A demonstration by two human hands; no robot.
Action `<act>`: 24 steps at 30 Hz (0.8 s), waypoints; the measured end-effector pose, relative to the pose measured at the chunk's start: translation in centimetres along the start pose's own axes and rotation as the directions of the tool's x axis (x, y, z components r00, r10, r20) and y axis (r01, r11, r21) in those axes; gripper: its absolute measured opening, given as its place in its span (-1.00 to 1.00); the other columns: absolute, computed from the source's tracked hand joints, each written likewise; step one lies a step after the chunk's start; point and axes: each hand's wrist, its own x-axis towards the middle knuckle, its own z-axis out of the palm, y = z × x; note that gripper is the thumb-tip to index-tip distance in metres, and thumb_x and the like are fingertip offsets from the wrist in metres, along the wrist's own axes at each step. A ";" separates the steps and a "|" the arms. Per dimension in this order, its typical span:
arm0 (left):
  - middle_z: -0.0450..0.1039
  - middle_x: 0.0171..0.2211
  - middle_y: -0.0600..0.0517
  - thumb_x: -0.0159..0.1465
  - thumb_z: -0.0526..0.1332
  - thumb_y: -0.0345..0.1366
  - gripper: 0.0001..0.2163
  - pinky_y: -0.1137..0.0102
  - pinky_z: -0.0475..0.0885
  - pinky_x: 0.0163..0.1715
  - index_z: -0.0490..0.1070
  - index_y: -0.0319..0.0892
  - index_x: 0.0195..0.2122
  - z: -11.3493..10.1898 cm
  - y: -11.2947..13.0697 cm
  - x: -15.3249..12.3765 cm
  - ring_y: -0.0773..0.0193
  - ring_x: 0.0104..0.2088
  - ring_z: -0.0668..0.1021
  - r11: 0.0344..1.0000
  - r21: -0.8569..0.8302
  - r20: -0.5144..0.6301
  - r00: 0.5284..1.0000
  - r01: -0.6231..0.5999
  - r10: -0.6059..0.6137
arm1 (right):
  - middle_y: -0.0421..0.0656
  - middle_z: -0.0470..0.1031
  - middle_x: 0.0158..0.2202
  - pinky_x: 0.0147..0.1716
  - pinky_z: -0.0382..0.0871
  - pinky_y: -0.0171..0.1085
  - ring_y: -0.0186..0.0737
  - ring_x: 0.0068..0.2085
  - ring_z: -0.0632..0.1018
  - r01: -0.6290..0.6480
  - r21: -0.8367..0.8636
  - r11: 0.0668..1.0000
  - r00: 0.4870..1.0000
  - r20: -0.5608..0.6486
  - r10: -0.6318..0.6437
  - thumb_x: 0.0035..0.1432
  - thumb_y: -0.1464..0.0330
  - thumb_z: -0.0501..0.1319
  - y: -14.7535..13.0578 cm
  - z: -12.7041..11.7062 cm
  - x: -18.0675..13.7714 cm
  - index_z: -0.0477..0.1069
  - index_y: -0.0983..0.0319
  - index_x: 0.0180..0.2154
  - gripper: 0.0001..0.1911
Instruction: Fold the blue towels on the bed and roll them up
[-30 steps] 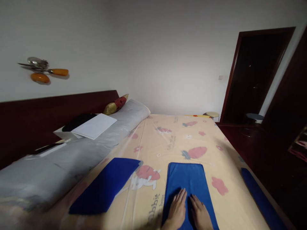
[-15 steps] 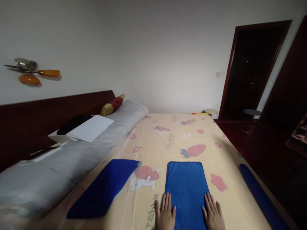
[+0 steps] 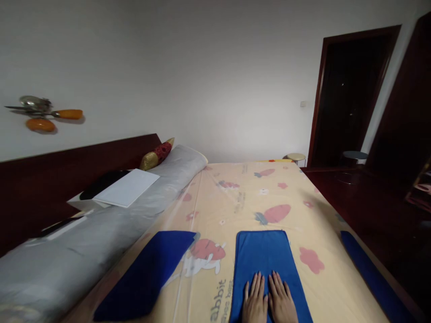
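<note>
A blue folded cloth (image 3: 262, 251) lies flat on the bed's patterned sheet (image 3: 242, 211). My left hand (image 3: 255, 300) and my right hand (image 3: 282, 299) rest palm down on its near half, side by side with thumbs close together. Fingers of both hands are stretched out, and neither grips the cloth. Another blue cloth (image 3: 141, 276) is spread to the left, by the pillow side. A narrow strip of a third blue cloth (image 3: 373, 278) runs along the right edge of the bed.
A long grey bolster (image 3: 111, 237) runs below the dark headboard (image 3: 67, 154), with a white flat board (image 3: 128, 187) on it. A red and gold cushion (image 3: 157, 154) sits at its far end. Two stools, one cream (image 3: 296, 157) and one dark (image 3: 355, 155), stand near the doorway.
Both hands have moved inward, from the side edges of the folded cloth to its middle, and now lie close together. The view has tilted slightly.
</note>
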 end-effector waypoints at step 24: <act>-0.12 0.38 0.09 0.38 -0.10 -0.32 -0.45 0.04 0.13 0.27 -0.30 0.02 0.35 0.6 -4.2 13.0 0.18 0.35 0.08 0.996 0.082 0.028 0.999 0.038 -0.041 | -0.18 -0.12 0.38 0.33 -0.04 0.04 -0.11 0.37 -0.01 0.151 0.012 0.989 0.974 0.171 -0.151 0.36 0.14 -0.21 2.3 -2.6 13.6 -0.12 0.11 0.32 -0.45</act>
